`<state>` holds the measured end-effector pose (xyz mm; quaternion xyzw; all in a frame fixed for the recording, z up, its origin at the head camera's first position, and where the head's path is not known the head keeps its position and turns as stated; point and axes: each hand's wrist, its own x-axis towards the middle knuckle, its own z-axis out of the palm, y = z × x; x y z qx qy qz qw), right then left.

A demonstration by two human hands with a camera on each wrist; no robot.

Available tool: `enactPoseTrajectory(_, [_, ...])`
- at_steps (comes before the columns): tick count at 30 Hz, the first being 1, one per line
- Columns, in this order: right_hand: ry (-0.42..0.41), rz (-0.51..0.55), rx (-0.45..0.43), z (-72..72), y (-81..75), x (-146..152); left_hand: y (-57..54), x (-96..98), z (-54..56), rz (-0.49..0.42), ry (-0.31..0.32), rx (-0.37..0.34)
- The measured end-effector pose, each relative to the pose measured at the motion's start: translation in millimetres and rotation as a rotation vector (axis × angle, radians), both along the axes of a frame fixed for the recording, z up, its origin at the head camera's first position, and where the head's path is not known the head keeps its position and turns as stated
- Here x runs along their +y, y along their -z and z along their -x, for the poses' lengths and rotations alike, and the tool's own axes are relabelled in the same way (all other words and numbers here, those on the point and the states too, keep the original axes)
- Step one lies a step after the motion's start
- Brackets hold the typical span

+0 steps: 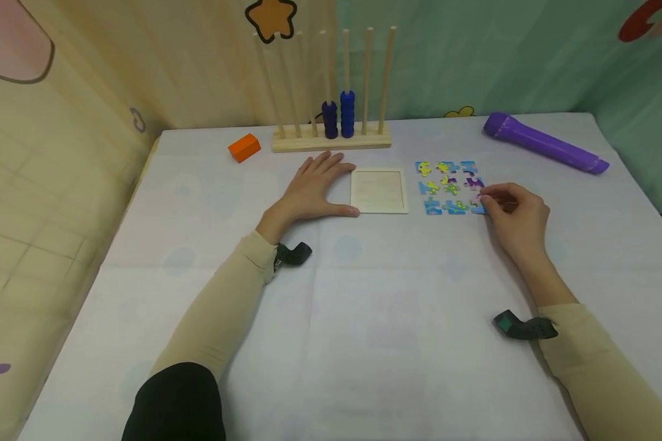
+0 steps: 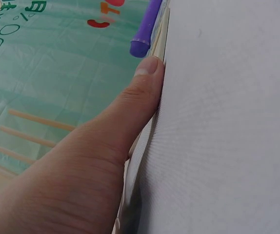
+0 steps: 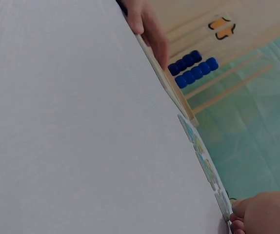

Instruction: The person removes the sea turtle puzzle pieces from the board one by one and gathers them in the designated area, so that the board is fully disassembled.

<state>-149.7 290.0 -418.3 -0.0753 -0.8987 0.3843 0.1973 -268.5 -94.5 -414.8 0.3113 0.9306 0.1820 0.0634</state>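
Observation:
A shallow wooden puzzle tray (image 1: 379, 209) lies on the white table. My left hand (image 1: 311, 190) rests at its left side, fingers spread and thumb stretched to the lower left corner. In the left wrist view the straight thumb (image 2: 140, 92) lies along the tray's edge. Several colourful jigsaw pieces (image 1: 450, 189) are laid out in rows to the right of the tray. My right hand (image 1: 515, 217) is at the right end of these rows, its thumb and forefinger pinching the lower right jigsaw piece (image 1: 477, 209). The fingertips partly cover that piece.
A wooden bead stand (image 1: 331, 143) with upright pegs and blue beads (image 1: 347, 114) stands behind the tray. An orange block (image 1: 244, 147) lies at the back left. A purple tube-shaped object (image 1: 546, 144) lies at the back right. Patterned curtains hang around the table.

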Motion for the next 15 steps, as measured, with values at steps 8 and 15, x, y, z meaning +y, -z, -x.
enactPoseTrajectory(8, [-0.004,-0.023,0.015,-0.1,1.4,-2.7,-1.5,-0.3,0.6,0.004,-0.002,0.005])
enactPoseTrajectory(15, [0.006,-0.021,0.01,-3.4,3.6,-1.8,-2.0,0.6,-0.8,0.009,0.004,-0.003])
